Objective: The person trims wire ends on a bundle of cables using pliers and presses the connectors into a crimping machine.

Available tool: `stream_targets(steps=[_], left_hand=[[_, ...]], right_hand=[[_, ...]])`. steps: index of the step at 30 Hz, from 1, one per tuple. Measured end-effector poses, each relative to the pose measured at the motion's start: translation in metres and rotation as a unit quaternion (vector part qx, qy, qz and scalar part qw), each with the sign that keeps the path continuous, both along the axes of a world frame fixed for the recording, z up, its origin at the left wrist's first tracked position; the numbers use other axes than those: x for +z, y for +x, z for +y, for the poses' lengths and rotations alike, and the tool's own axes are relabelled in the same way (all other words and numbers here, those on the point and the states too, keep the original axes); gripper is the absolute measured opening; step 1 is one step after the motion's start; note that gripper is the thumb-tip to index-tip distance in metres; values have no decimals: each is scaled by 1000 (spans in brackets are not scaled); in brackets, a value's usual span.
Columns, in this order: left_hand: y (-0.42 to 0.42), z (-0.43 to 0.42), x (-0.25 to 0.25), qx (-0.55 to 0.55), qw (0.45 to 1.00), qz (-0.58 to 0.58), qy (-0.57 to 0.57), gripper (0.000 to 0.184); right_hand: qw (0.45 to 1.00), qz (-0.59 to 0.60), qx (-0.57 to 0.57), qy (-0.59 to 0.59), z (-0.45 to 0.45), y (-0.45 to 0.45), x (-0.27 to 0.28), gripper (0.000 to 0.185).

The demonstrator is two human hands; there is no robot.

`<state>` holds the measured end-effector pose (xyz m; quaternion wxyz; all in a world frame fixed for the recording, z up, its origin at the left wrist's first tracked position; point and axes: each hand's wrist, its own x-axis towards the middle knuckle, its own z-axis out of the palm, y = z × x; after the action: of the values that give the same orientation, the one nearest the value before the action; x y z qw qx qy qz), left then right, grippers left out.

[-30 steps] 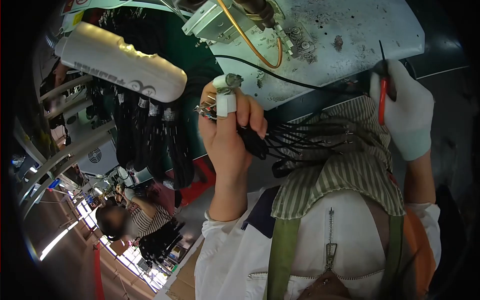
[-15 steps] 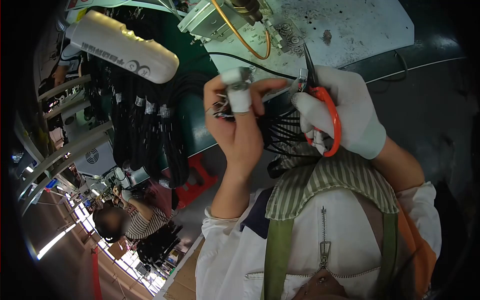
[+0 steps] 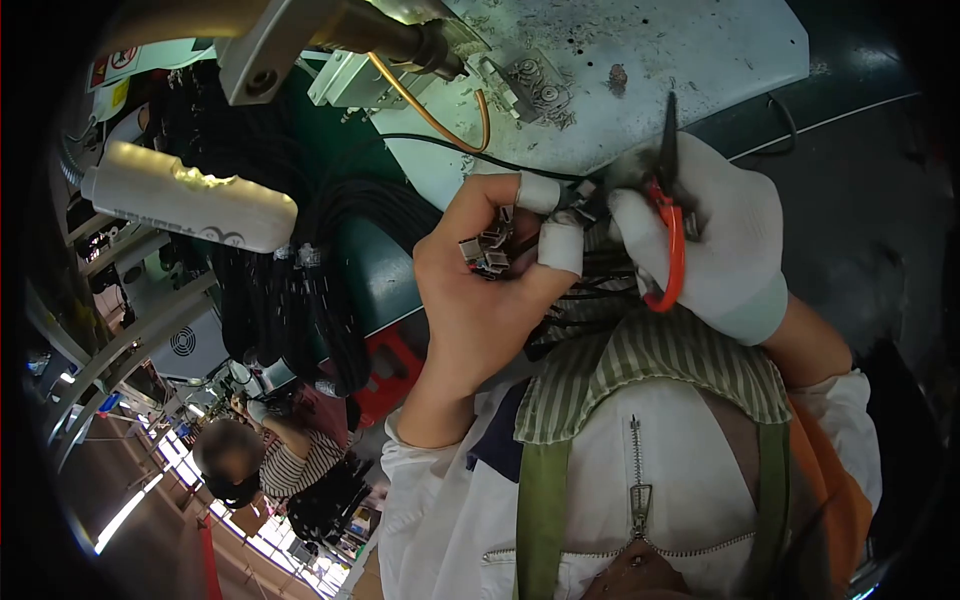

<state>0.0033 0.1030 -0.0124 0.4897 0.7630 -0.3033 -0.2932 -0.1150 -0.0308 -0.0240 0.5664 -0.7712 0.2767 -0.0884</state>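
Note:
My left hand (image 3: 480,280), with white tape on thumb and index finger, is closed around black cables (image 3: 595,292). Several small metal connectors (image 3: 488,250) stick out between its fingers and palm. Its taped fingertips meet near another small metal piece (image 3: 583,200), partly blurred. My right hand (image 3: 715,235), in a white glove, holds scissors with red handles (image 3: 676,255) and dark blades pointing up and away. The right fingertips are close beside the left fingertips; whether they touch the metal piece is hard to tell.
A machine (image 3: 400,45) with an orange tube stands over a pale plate (image 3: 690,50) strewn with scraps. At left are a white lamp (image 3: 190,200), bundles of black cables (image 3: 335,330) and a red stool (image 3: 392,375). Another person (image 3: 290,455) in stripes sits at lower left.
The right hand came in from the right with the scissors and is now beside the left. The left thumb and index finger have stretched toward it. The view has shifted, so the machine shows more.

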Motion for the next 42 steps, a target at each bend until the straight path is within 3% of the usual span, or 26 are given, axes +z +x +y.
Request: stream_targets(steps=[1,3,9,12,13,15,21,25,29,31,34,42], left_hand=[[1,3,-2,13,1000,13,-19,18],[2,5,-5,27,999,26,-38,22],[-1,2,-8,78,984,131,-94,20],[-1,4,-8,70,982,140,-104,22],[-1,5,-10,60,988,89,-111,23],[-2,6,-11,50,991,38,-119,24],[-4,4,-11,70,992,40,-101,26],[-8,5,-12,60,993,21,-103,26],[-10,6,-14,62,990,-8,-130,24],[-12,3,-12,66,989,-17,-134,24],[-16,1,-12,75,989,-20,-128,24],[-19,1,-13,51,992,-58,-102,25]], right_hand=[[986,-26,-28,-164,5,-1,-5,20],[960,-97,-22,-261,8,0,-18,28],[920,-63,75,-379,9,2,-18,33],[939,-39,57,-336,15,0,-23,29],[939,-39,58,-336,15,-1,-20,29],[989,-26,34,-139,13,-4,-13,25],[940,-102,50,-321,9,2,-14,29],[930,-76,79,-351,13,-4,-18,32],[949,-108,33,-294,16,-8,-23,29],[974,-101,26,-200,14,-11,-19,28],[949,-138,21,-284,7,-8,-14,30],[945,-114,48,-304,10,-11,-19,33]])
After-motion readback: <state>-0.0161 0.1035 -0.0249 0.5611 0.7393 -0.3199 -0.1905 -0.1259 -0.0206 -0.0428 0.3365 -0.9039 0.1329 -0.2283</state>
